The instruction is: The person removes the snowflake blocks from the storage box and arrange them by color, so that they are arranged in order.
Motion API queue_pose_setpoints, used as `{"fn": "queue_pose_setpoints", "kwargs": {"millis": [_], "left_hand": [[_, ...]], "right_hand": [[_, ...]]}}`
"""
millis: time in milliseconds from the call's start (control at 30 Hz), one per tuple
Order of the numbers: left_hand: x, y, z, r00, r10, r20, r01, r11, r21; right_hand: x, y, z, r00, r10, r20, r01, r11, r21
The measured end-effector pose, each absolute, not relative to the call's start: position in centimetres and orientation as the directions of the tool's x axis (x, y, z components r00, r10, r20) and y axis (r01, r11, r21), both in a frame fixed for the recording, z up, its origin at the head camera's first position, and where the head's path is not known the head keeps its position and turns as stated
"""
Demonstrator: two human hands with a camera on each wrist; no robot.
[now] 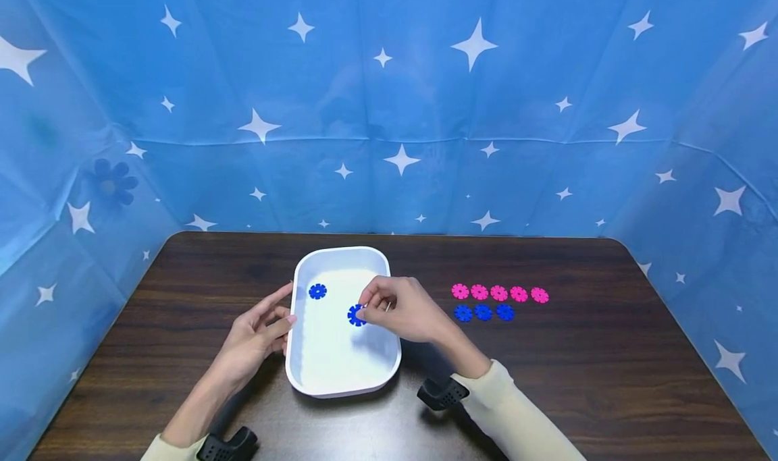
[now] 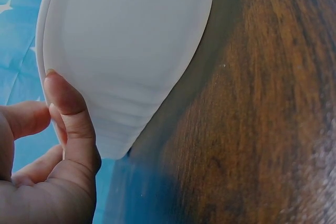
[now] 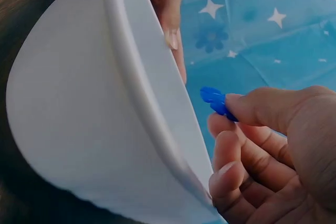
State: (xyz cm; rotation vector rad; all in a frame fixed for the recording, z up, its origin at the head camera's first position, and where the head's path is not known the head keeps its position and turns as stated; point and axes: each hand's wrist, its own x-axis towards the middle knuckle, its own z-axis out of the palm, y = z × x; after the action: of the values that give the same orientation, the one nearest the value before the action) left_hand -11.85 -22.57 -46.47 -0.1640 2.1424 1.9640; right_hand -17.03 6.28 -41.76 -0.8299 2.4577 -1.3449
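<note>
A deep white plastic tray (image 1: 327, 366) stands on the table. My left hand (image 1: 250, 339) holds its left side, thumb at the rim and fingers against the outer wall. Over the tray, my right hand (image 1: 401, 309) pinches a blue notched building disc (image 1: 356, 315) between thumb and fingertips. The same disc (image 3: 216, 101) shows tilted above the rim in the right wrist view. Another blue disc (image 1: 317, 291) lies inside the tray, toward its far left. In the left wrist view, the left fingers (image 2: 71, 111) press the tray's outer wall (image 2: 126, 45).
To the right of the tray lie a row of several pink notched discs (image 1: 499, 293) and, nearer, a row of three blue discs (image 1: 483, 312). The dark wooden table (image 1: 583, 380) is bordered by a blue star-patterned cloth (image 1: 425, 96) at the back and sides.
</note>
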Motion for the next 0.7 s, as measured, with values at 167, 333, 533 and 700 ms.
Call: {"fn": "queue_pose_setpoints", "kwargs": {"millis": [167,333,533,700], "left_hand": [[-11.9,-22.6,-46.5,-0.969,0.071,-0.238,-0.231,0.096,0.968],[-11.9,-22.6,-46.5,-0.968,0.072,-0.240,-0.233,0.098,0.968],[-11.9,-22.6,-46.5,-0.967,0.068,-0.247,-0.240,0.100,0.966],[-11.9,-22.6,-46.5,-0.967,0.070,-0.243,-0.236,0.094,0.967]], "right_hand": [[-16.8,7.5,-42.0,-0.841,-0.533,0.093,-0.345,0.398,-0.850],[-16.7,9.0,-42.5,-0.864,-0.495,0.093,-0.316,0.388,-0.866],[-16.7,10.9,-43.2,-0.883,-0.464,0.072,-0.273,0.384,-0.882],[-16.8,12.5,-43.5,-0.904,-0.424,0.058,-0.240,0.390,-0.889]]}}
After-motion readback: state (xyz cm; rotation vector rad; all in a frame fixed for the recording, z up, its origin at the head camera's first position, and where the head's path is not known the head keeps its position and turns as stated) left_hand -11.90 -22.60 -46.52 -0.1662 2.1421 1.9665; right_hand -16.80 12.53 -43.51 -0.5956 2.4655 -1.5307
